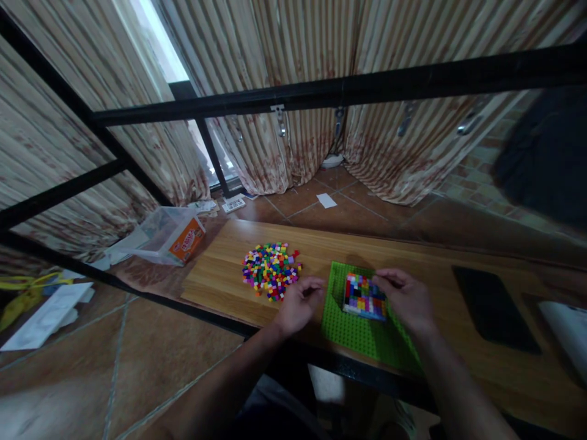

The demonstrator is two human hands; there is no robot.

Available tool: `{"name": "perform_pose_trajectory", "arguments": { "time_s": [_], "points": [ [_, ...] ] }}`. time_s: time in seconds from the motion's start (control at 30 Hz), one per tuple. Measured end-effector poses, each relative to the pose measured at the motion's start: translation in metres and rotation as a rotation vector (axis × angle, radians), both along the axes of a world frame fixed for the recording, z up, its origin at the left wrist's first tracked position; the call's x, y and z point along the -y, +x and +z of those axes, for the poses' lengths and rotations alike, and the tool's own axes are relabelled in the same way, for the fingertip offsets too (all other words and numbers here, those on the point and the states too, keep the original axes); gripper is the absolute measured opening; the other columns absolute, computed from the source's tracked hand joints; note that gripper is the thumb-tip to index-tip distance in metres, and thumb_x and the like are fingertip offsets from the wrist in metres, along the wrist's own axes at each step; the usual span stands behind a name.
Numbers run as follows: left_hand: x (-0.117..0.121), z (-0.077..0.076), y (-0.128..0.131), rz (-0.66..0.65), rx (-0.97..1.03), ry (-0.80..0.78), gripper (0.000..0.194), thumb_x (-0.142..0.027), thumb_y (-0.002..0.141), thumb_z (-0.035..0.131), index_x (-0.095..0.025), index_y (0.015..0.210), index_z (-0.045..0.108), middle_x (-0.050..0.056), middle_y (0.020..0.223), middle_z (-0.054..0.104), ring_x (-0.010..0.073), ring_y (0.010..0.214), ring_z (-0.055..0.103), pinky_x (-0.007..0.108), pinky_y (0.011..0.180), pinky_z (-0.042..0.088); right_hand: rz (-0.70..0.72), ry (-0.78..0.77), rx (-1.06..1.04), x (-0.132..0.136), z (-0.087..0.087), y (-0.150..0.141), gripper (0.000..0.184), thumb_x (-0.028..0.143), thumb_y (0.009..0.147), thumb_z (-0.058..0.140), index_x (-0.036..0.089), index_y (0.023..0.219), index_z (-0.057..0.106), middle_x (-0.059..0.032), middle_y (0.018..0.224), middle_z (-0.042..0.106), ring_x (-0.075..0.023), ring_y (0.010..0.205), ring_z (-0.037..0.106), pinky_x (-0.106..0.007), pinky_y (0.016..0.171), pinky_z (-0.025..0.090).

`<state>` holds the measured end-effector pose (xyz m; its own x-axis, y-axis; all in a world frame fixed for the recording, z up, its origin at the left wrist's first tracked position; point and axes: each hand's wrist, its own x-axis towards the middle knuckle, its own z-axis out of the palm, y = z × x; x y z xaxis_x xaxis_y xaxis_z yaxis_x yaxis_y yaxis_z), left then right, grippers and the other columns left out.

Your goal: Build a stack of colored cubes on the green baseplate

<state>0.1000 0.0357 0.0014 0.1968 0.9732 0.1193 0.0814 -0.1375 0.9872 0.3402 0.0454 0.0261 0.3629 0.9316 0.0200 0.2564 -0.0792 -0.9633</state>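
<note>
Striped curtains [312,49] hang behind a tiled floor [183,354], and a wooden counter [220,244] stretches across in front of them. On it lies a green baseplate [353,342], with a block of multicoloured bricks [365,298] on its upper middle part; whether the block is pressed onto the studs or merely rests there, I cannot tell. Left of the baseplate spreads a heap of loose bricks [270,269].

Over the block's right upper corner, the right hand [406,296] has thumb and fingers drawn close together; they hide whether a brick sits between them. The left hand [300,307] is loosely curled between heap and baseplate, fingertips near the thumb, and I cannot tell whether it has hold of anything.

To fit bricks well here, it would help to square each one over its studs before pushing straight down, letting the left hand brace the block's near edge. Light, even pressure should suit such small pieces; a skewed push could loosen neighbours.
</note>
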Motion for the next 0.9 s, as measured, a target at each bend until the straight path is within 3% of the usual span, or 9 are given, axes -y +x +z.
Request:
{"name": "perform_pose_trajectory", "arguments": {
  "time_s": [0.07,0.2,0.27,0.37,0.53,0.63,0.7,0.8,0.9],
  "points": [
    [-0.016,0.007,-0.012,0.145,-0.127,0.074,0.018,-0.022,0.086,0.060,-0.018,0.101,0.068,0.005,0.094,0.071,0.0175,0.086,0.065,0.030,0.082,0.052,-0.006,0.000,0.000,0.002,0.004,0.000,0.028,0.044,0.067,0.071,0.021,0.084,0.071,-0.0048,0.081,0.075,-0.0205,0.074,0.069,-0.035,0.070,0.054],
    [-0.057,0.027,-0.037,0.278,-0.600,0.174,0.024,-0.013,0.082,0.058,-0.018,0.101,0.071,0.009,0.105,0.072,0.0234,0.097,0.065,0.036,0.092,0.049,0.003,0.005,0.011,0.004,0.010,-0.002,0.026,0.043,0.069,0.070,0.022,0.084,0.072,-0.0043,0.081,0.075,-0.0200,0.074,0.068,-0.033,0.069,0.053],
    [-0.075,0.035,-0.043,0.264,-0.838,0.240,0.026,-0.010,0.080,0.057,-0.018,0.099,0.072,0.011,0.104,0.072,0.0253,0.101,0.064,0.039,0.099,0.045,0.020,0.014,0.022,0.004,0.011,-0.003,0.025,0.044,0.071,0.069,0.022,0.084,0.072,-0.0042,0.081,0.075,-0.0198,0.073,0.068,-0.033,0.068,0.053],
    [-0.092,0.038,-0.042,0.186,-1.070,0.290,0.025,-0.011,0.080,0.058,-0.017,0.099,0.073,0.012,0.100,0.073,0.0257,0.097,0.063,0.037,0.097,0.044,0.051,0.035,0.038,0.004,0.010,-0.004,0.024,0.043,0.074,0.068,0.022,0.085,0.072,-0.0039,0.082,0.075,-0.0193,0.073,0.068,-0.032,0.068,0.053],
    [-0.101,0.038,-0.035,0.113,-1.187,0.295,0.017,-0.013,0.079,0.061,-0.017,0.090,0.074,0.014,0.098,0.073,0.0284,0.099,0.061,0.037,0.090,0.043,0.037,0.044,0.049,0.004,0.013,-0.001,0.025,0.044,0.074,0.067,0.021,0.085,0.072,-0.0048,0.082,0.075,-0.0200,0.074,0.067,-0.033,0.068,0.052],
    [-0.097,0.043,-0.033,0.114,-1.156,0.299,0.014,-0.012,0.079,0.061,-0.017,0.083,0.073,0.014,0.095,0.072,0.0298,0.099,0.061,0.041,0.092,0.042,0.006,0.052,0.051,0.004,0.017,0.000,0.025,0.043,0.073,0.068,0.021,0.083,0.072,-0.0051,0.082,0.075,-0.0203,0.074,0.067,-0.034,0.069,0.052],
    [-0.088,0.046,-0.029,0.128,-1.025,0.292,0.015,-0.010,0.080,0.059,-0.016,0.083,0.073,0.013,0.096,0.072,0.0286,0.098,0.062,0.042,0.095,0.043,-0.015,0.063,0.042,0.003,0.020,0.001,0.025,0.043,0.072,0.069,0.021,0.082,0.072,-0.0053,0.081,0.075,-0.0203,0.074,0.067,-0.034,0.070,0.052],
    [-0.063,0.048,-0.013,0.106,-0.587,0.204,0.018,-0.013,0.085,0.057,-0.017,0.093,0.072,0.010,0.100,0.072,0.0222,0.093,0.065,0.037,0.091,0.049,0.015,0.078,-0.008,0.004,0.024,-0.001,0.026,0.044,0.072,0.071,0.020,0.083,0.072,-0.0052,0.082,0.075,-0.0197,0.075,0.066,-0.034,0.072,0.052],
    [-0.033,0.046,0.011,0.009,-0.100,0.004,0.018,-0.018,0.084,0.064,-0.016,0.100,0.070,0.007,0.099,0.073,0.0188,0.089,0.067,0.033,0.085,0.053,0.164,0.081,-0.071,0.009,0.028,-0.008,0.027,0.044,0.073,0.071,0.021,0.088,0.074,-0.0048,0.086,0.075,-0.0193,0.078,0.068,-0.034,0.076,0.054]
  ]
}}
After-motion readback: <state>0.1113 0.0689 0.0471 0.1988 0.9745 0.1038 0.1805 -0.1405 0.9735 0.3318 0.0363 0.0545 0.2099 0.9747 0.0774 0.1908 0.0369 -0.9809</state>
